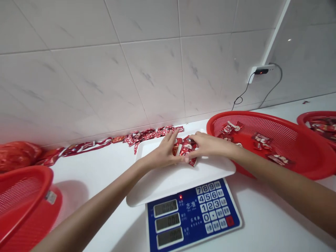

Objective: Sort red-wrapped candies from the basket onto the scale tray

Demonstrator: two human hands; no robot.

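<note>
Several red wrapped packets (185, 147) lie bunched on the white tray (168, 182) of a blue digital scale (194, 217). On the left side of the bunch is my left hand (165, 151), and on the right side my right hand (204, 144); both have their fingers curved round the packets, with the thumbs close together in front. The packets between my palms are partly hidden by my fingers. Below the tray, the scale's displays and number keys face me, and a small red light glows.
A red basket (296, 129) with scattered packets stands at the right, another (315, 115) beyond it. Another red basket (39, 175) is at the left. Red wrappers (147, 134) line the tiled wall beside a red bag (19, 155). A cable (240, 98) hangs from a socket.
</note>
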